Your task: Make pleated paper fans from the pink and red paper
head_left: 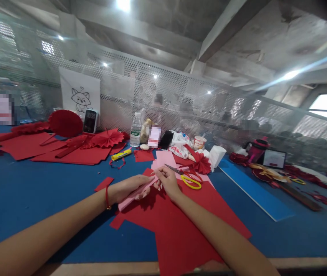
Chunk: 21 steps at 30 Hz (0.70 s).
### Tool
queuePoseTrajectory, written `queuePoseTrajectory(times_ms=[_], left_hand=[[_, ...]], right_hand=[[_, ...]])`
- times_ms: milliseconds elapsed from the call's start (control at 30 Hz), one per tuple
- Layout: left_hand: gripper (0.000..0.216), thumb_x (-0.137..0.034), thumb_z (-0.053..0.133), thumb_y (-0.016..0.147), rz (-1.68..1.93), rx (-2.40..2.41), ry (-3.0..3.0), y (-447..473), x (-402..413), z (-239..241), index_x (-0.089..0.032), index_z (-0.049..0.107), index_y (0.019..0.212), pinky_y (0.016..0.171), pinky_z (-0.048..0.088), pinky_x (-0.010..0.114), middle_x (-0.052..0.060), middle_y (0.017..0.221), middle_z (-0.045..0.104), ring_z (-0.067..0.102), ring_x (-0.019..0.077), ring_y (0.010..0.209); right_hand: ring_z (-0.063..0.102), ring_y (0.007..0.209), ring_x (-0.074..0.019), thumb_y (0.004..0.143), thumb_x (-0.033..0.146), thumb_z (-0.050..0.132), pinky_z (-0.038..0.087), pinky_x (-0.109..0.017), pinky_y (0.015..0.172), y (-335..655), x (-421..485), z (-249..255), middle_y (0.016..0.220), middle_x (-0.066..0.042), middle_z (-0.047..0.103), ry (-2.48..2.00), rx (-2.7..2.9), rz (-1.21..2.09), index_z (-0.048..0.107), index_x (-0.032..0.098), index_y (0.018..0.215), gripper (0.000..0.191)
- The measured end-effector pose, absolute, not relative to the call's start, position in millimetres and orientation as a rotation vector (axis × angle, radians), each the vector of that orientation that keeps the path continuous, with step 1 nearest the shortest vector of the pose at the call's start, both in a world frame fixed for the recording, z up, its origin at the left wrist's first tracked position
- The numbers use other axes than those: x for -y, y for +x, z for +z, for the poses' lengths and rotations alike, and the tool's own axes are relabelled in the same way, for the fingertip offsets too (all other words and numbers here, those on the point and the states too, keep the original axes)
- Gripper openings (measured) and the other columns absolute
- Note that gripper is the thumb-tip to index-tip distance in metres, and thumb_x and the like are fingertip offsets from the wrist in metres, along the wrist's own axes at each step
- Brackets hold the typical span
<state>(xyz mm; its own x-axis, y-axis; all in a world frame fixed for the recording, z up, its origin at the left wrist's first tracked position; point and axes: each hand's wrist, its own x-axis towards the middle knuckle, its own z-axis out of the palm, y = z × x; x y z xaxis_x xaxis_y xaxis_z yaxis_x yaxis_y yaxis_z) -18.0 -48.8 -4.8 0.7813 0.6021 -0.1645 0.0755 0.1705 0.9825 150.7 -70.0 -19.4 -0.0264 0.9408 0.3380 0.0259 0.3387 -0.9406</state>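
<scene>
Nearest the camera, large red paper sheets [180,226] lie overlapping on the blue surface [37,199]. Above them both hands meet on a folded pink paper strip [136,192]: the left hand [129,188], a red cord at its wrist, curls its fingers around the strip's middle, while the right hand [167,180] pinches its upper end between thumb and fingertips. Just beyond the right hand lie yellow-handled scissors [188,178] on a flat pink sheet [165,159]. Farther back sit a yellow glue stick [121,154], pleated red paper fans [106,138] and a water bottle [135,130].
</scene>
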Motion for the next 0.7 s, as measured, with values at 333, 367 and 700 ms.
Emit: queuePoseTrajectory(times_ms=[333,367,700], left_hand=[[0.053,-0.060,0.064,0.081,0.476,-0.571,1.489,-16,44,-15,-0.007,0.068,0.091,0.032,0.023,0.019,-0.003,0.045,0.051,0.036,0.0058,0.032],[0.054,-0.060,0.063,0.081,0.474,-0.570,1.505,-16,44,-15,-0.007,0.068,0.091,0.032,0.023,0.019,-0.002,0.045,0.052,0.036,0.0057,0.032],[0.045,-0.054,0.067,0.079,0.423,-0.592,1.487,-18,49,-7,-0.009,0.067,0.086,0.031,0.018,0.018,-0.007,0.045,0.044,0.031,0.0042,0.031]], right_hand=[[0.036,0.033,-0.0062,0.076,0.060,0.064,0.026,-0.018,0.037,142,76,-18,0.038,0.006,0.048,-1.032,1.388,0.980,0.045,0.021,0.059,0.047],[0.035,0.032,-0.0062,0.076,0.061,0.063,0.025,-0.018,0.036,143,76,-17,0.037,0.006,0.048,-1.042,1.407,1.008,0.045,0.021,0.056,0.048],[0.026,0.033,-0.0055,0.069,0.061,0.068,0.019,-0.021,0.035,165,60,-15,0.035,0.009,0.035,-1.062,1.321,0.895,0.041,0.021,0.048,0.053]])
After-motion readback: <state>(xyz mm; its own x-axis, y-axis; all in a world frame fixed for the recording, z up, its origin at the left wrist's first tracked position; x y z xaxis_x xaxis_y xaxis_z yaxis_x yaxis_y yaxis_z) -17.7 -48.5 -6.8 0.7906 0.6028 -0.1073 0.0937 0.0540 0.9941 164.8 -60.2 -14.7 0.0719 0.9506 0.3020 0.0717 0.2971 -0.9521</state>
